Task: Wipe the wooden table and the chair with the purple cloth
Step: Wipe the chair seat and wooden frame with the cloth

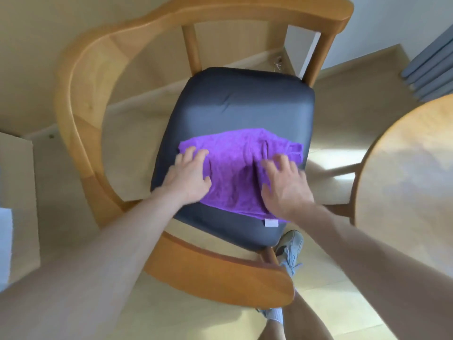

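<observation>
At frame centre, the chair presents a curved wooden back and armrest rail enclosing a dark padded seat. On the seat, toward its 6 o'clock half, lies the purple cloth, spread mostly flat with a raised fold running through its middle and a small white label at its near edge.

Left hand: positioned at the 9 o'clock side of the cloth, palm down, fingers spread and lightly bent, resting on the cloth's left edge. No pinch is visible.

Right hand: positioned at the 3 o'clock side of the cloth, palm down, fingers spread wide and pressing on the fabric beside the fold. The fingertips are motion-blurred.

At 3 o'clock from the chair, well apart from the cloth, stands the round wooden table; only part of its top is in view. At 6 o'clock, beneath the near armrest, a grey shoe shows on the pale floor.
</observation>
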